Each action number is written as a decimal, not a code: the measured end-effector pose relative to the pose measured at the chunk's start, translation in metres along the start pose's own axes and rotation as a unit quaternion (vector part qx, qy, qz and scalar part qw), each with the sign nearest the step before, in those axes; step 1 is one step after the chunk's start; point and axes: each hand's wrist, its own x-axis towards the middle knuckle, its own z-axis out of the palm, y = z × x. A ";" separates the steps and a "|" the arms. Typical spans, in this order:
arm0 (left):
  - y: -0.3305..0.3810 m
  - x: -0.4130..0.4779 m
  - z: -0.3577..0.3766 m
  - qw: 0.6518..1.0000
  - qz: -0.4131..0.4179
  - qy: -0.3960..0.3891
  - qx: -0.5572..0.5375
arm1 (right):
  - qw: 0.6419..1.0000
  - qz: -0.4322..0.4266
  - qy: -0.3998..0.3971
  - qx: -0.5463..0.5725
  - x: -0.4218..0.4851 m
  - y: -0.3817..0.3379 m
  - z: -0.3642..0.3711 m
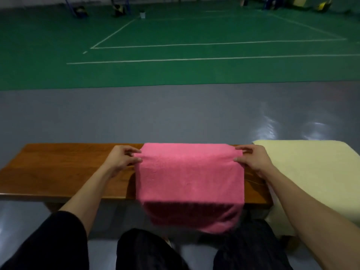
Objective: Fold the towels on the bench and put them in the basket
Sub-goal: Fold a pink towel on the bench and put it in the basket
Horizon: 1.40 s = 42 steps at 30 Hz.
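A pink towel (190, 178) lies across the middle of the wooden bench (58, 168), its near part hanging over the front edge towards my knees. My left hand (122, 158) pinches the towel's far left corner. My right hand (253, 158) pinches its far right corner. Both corners sit near the bench's far edge. A pale yellow towel (307, 176) is spread over the right end of the bench and drapes down its front. No basket is in view.
Grey floor lies beyond the bench, then a green court with white lines. My dark-trousered legs (148, 250) are below the bench's front edge. Small objects and a white bucket (142, 15) stand far off at the back.
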 end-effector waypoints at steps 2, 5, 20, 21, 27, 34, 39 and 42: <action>0.011 -0.008 -0.008 0.999 0.018 0.035 -0.021 | 0.999 -0.008 -0.005 0.037 -0.009 -0.014 -0.014; 0.027 -0.024 -0.017 0.996 0.055 0.050 -0.043 | 0.997 -0.046 -0.038 0.041 -0.024 -0.035 -0.035; 0.074 -0.054 -0.011 0.971 0.136 0.075 0.183 | 0.982 -0.123 0.034 -0.142 -0.046 -0.060 -0.082; 0.075 -0.052 -0.011 0.970 0.133 0.067 0.194 | 0.982 -0.121 0.035 -0.141 -0.043 -0.060 -0.082; 0.075 -0.029 -0.002 0.966 0.119 0.040 0.225 | 0.973 -0.122 0.038 -0.195 -0.017 -0.046 -0.076; 0.066 0.006 0.016 0.990 0.075 0.025 0.113 | 0.957 -0.115 0.040 -0.262 0.008 -0.039 -0.067; 0.069 0.047 0.038 0.997 0.035 0.063 -0.009 | 0.995 -0.041 0.049 -0.083 0.043 -0.037 -0.051; 0.079 0.083 0.058 0.987 -0.006 0.091 -0.133 | 0.991 0.029 0.049 0.121 0.073 -0.040 -0.032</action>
